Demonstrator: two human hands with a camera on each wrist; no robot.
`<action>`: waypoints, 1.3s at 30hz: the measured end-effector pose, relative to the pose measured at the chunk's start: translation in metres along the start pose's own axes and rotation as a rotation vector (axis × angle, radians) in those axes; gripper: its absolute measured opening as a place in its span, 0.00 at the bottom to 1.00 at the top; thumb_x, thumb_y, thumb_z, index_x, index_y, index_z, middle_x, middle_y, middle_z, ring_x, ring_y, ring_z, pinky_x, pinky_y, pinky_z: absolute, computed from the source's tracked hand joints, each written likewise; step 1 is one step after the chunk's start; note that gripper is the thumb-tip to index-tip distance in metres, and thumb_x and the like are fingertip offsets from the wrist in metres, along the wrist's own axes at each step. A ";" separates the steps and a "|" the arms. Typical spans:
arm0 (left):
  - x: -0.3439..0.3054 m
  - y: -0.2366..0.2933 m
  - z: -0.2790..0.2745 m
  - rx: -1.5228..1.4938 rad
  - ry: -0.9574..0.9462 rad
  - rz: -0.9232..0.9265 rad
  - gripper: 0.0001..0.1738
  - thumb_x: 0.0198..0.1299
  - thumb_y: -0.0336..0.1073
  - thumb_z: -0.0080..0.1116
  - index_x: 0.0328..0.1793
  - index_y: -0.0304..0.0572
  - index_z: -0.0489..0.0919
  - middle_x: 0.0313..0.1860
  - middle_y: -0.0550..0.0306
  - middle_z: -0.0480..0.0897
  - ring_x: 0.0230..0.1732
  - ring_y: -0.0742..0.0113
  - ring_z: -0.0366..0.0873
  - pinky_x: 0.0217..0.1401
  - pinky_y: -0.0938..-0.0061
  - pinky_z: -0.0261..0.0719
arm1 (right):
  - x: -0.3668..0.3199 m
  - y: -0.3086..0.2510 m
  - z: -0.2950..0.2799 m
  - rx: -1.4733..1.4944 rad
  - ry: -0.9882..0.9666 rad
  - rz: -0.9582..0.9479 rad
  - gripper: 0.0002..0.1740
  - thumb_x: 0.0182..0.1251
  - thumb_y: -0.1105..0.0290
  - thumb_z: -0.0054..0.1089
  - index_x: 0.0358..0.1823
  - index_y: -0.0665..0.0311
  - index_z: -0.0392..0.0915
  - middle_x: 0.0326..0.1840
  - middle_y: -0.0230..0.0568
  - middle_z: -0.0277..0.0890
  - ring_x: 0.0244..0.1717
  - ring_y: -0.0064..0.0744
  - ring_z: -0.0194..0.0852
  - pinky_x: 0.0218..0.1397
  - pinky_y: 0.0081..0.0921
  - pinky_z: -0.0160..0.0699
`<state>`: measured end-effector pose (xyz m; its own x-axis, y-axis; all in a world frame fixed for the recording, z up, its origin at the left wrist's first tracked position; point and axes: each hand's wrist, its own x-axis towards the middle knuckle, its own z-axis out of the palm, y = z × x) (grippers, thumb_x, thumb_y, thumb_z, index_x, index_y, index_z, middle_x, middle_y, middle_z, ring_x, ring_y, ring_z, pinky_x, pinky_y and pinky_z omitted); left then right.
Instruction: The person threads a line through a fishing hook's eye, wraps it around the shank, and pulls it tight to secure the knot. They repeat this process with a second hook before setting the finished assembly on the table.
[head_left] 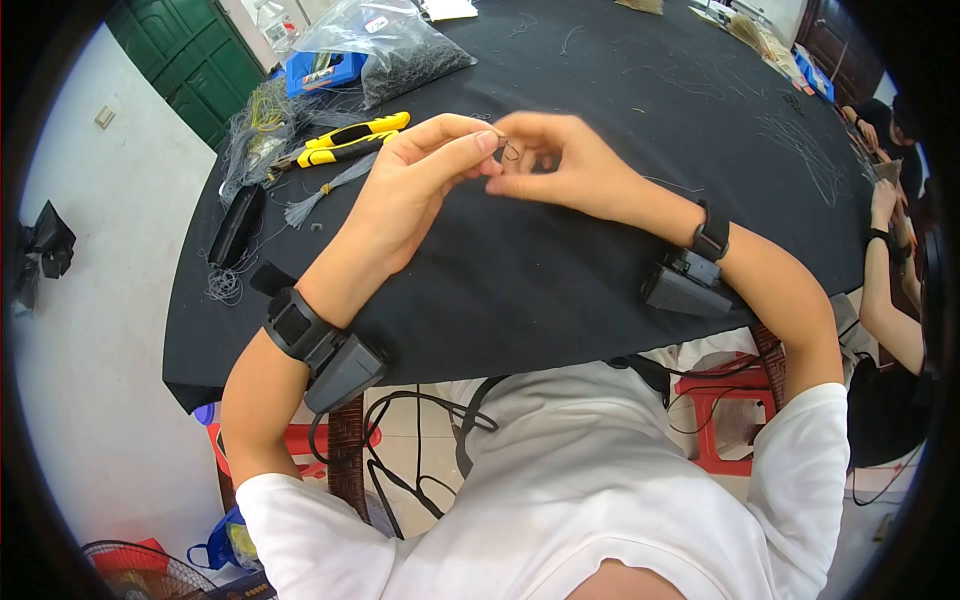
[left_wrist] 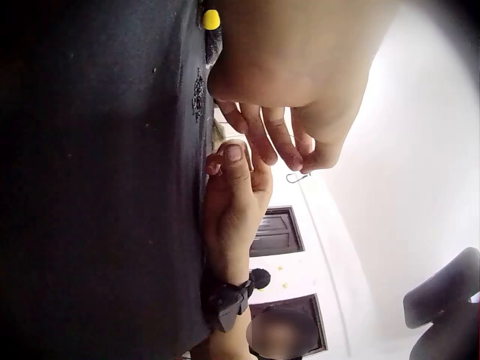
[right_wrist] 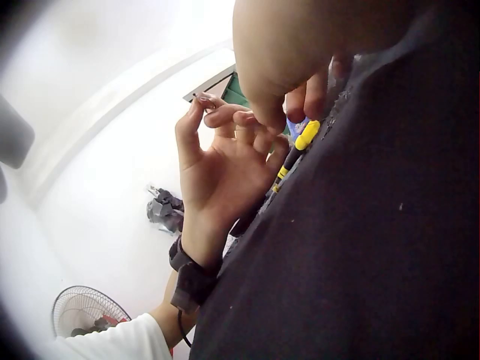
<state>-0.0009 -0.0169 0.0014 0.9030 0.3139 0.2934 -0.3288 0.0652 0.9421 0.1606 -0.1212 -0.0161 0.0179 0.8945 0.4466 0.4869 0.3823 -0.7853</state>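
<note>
Between thumb and forefinger, my left hand point(head_left: 430, 165) pinches a small fish hook point(head_left: 511, 152), whose bend sticks out past the fingertips. The hook point(left_wrist: 298, 178) shows dark against the wall in the left wrist view. My right hand point(head_left: 570, 165) is close beside it, slightly blurred, its thumb and forefinger apart and the other fingers loosely bent. In the right wrist view the left palm point(right_wrist: 225, 176) faces the camera, and the near right hand point(right_wrist: 300, 52) overlaps its fingers. Yellow-and-black pliers point(head_left: 345, 140) lie on the table just beyond the left wrist.
The black-covered table point(head_left: 480, 290) holds a tangle of grey line point(head_left: 265, 125), a tied bundle of strands point(head_left: 325, 192), a black case point(head_left: 237, 225), a blue box point(head_left: 325, 72) and a clear bag of dark pieces point(head_left: 410, 60). Loose strands point(head_left: 805, 150) lie at right, near another person's arm point(head_left: 885, 270).
</note>
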 end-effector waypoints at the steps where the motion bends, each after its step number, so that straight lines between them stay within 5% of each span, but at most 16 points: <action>1: -0.001 0.000 0.000 -0.026 -0.017 -0.001 0.09 0.61 0.35 0.56 0.43 0.39 0.79 0.31 0.62 0.79 0.37 0.77 0.74 0.46 0.80 0.70 | 0.000 0.001 0.000 -0.019 -0.034 -0.016 0.07 0.54 0.70 0.62 0.32 0.66 0.80 0.25 0.30 0.76 0.25 0.17 0.68 0.33 0.18 0.68; 3: -0.001 0.001 -0.001 -0.060 -0.049 0.000 0.09 0.61 0.35 0.56 0.43 0.39 0.79 0.31 0.62 0.79 0.35 0.79 0.73 0.44 0.81 0.69 | 0.000 0.002 -0.001 -0.055 -0.101 -0.047 0.07 0.54 0.70 0.62 0.32 0.66 0.81 0.25 0.30 0.77 0.25 0.17 0.68 0.34 0.18 0.68; 16: 0.000 0.001 -0.002 -0.037 -0.038 0.032 0.08 0.59 0.34 0.58 0.42 0.38 0.80 0.34 0.64 0.78 0.32 0.81 0.67 0.37 0.84 0.65 | 0.005 0.004 -0.021 -0.154 0.201 0.039 0.09 0.58 0.67 0.62 0.33 0.66 0.81 0.22 0.28 0.76 0.22 0.15 0.68 0.26 0.15 0.66; 21: -0.002 0.005 0.004 0.120 0.023 -0.028 0.08 0.59 0.35 0.57 0.39 0.38 0.78 0.28 0.66 0.73 0.30 0.78 0.63 0.38 0.82 0.62 | 0.008 0.003 -0.079 -0.277 0.328 -0.020 0.11 0.63 0.64 0.57 0.42 0.62 0.79 0.34 0.36 0.80 0.32 0.21 0.76 0.34 0.18 0.73; 22: -0.002 0.005 0.004 0.137 0.010 -0.046 0.08 0.58 0.35 0.57 0.38 0.38 0.78 0.29 0.66 0.73 0.31 0.79 0.63 0.38 0.82 0.62 | 0.001 -0.004 -0.086 -0.289 0.320 0.101 0.14 0.62 0.61 0.58 0.42 0.64 0.78 0.38 0.39 0.81 0.35 0.23 0.77 0.37 0.18 0.73; 28: -0.005 0.012 0.012 0.230 -0.179 -0.216 0.06 0.56 0.32 0.60 0.36 0.37 0.79 0.33 0.62 0.79 0.35 0.80 0.71 0.40 0.85 0.67 | -0.021 -0.008 -0.099 0.130 0.454 0.267 0.18 0.61 0.60 0.58 0.49 0.63 0.76 0.48 0.38 0.78 0.49 0.26 0.74 0.60 0.23 0.56; 31: -0.006 0.010 0.012 0.193 -0.273 -0.287 0.04 0.55 0.29 0.61 0.35 0.36 0.79 0.33 0.60 0.81 0.36 0.78 0.75 0.43 0.85 0.70 | -0.024 0.010 -0.104 0.274 0.498 0.396 0.20 0.62 0.60 0.57 0.54 0.60 0.74 0.54 0.36 0.75 0.55 0.25 0.70 0.63 0.25 0.49; 39: -0.007 0.012 0.013 0.238 -0.385 -0.252 0.03 0.53 0.26 0.61 0.33 0.35 0.79 0.33 0.60 0.81 0.36 0.77 0.75 0.41 0.83 0.71 | -0.027 0.029 -0.108 0.329 0.660 0.454 0.22 0.63 0.63 0.55 0.57 0.62 0.70 0.55 0.34 0.74 0.54 0.22 0.68 0.57 0.23 0.55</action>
<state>-0.0080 -0.0304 0.0130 0.9971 -0.0584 0.0483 -0.0560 -0.1380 0.9889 0.2690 -0.1591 -0.0047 0.7023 0.6986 0.1369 0.0343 0.1589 -0.9867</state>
